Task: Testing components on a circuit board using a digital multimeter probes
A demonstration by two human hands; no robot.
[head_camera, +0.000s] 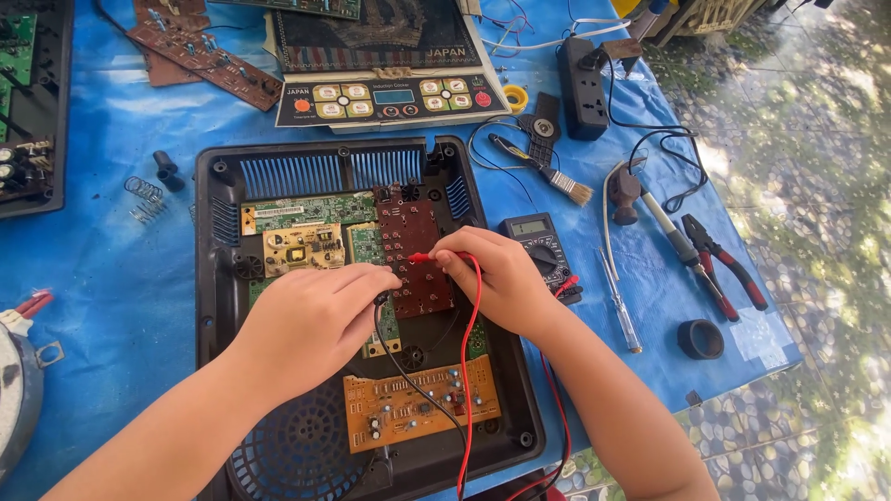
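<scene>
From the head camera, an opened black appliance case [215,278] lies on a blue table sheet [102,250], with several circuit boards inside. A dark red-brown board [415,243] sits at the centre, and both hands work over it. The right hand [497,278] is closed narrowly around a red test probe [432,256], whose tip touches the red-brown board. The left hand [311,315] is curled into a loose fist beside the same board; a black lead [408,376] runs out from under it, but the fist hides the probe itself, so exactly what the fingers pinch cannot be told. The red lead [470,371] loops down over an orange board [422,404] at the near end of the case, and the black lead crosses that board too.

Four boards can be counted in the case: a green one [316,211] at the top, a tan one [302,248] below it, the red-brown one and the orange one. The hands cover more green board between them.

Just to the right of the right hand lies one dark multimeter [538,243], partly hidden by the knuckles. Further right lie one paintbrush [557,178], one soldering iron [664,227], one pair of red-handled pliers [729,264], one screwdriver [620,301] and one roll of black tape [700,339]. Beyond the case sit a control panel [390,97] and a black power strip [585,83]. One metal spring [144,197] lies to the left.
</scene>
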